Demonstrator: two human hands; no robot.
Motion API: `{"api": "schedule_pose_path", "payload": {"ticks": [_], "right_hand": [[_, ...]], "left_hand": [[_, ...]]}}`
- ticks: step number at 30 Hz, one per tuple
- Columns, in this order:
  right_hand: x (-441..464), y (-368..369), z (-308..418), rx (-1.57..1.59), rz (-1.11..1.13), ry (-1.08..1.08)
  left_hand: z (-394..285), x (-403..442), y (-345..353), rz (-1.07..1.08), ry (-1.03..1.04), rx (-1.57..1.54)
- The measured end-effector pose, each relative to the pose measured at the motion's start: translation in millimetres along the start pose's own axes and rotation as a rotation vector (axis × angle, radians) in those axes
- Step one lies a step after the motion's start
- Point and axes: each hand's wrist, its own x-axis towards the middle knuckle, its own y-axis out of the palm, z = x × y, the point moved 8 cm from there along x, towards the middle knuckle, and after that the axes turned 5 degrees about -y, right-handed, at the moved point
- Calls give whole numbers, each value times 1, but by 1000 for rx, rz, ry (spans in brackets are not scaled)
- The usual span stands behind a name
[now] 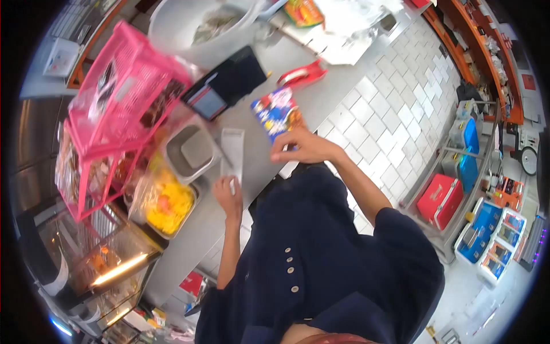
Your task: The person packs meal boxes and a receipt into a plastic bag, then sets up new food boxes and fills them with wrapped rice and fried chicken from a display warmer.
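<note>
My right hand (301,145) is closed at the lower end of a blue snack packet (278,113) with colourful print; its fingers cover that end. My left hand (228,195) has its fingers curled beside a narrow white tray (236,137) on the metal counter. A thin grey stick-like thing (227,153) lies along the tray and runs toward these fingers. Something small and pale shows between them, too blurred to name. A red tool-like object (302,74) lies beyond the packet.
On the left stand a square metal container (190,153), a bag of yellow food (169,203) and pink baskets (123,86). A black tablet-like device (240,74) and a large translucent tub (163,34) are farther up the counter. A cart with a red box (440,200) stands at right.
</note>
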Motion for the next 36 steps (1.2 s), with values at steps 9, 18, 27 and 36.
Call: {"api": "schedule_pose_path", "payload": {"ticks": [9, 18, 27, 36], "right_hand": [[-52, -409, -131, -837, -887, -95], [53, -577, -172, -1553, -544, -59], [139, -627, -220, -1391, -144, 132], [144, -628, -169, -1140, -249, -98]], "left_hand": [[-241, 41, 79, -32, 96, -306], [-357, 96, 157, 277, 76, -303], [-390, 129, 168, 178, -80, -271], [-405, 140, 202, 185, -116, -356]]}}
